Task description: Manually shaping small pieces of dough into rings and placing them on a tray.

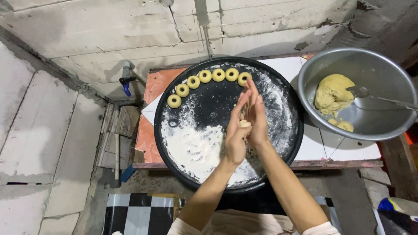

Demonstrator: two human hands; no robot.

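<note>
Between my flat palms, left hand (pixel 235 135) and right hand (pixel 256 119) press a dough piece (pixel 245 124); I judge it soft, light, best cupped loosely.

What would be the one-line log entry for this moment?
hands: left and right pressed together | held: dough piece | below: floured black tray | tray: six dough rings

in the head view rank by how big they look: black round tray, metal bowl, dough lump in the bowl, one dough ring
1. Round black tray
2. Round metal bowl
3. Yellow dough lump
4. Small yellow dough ring
</note>
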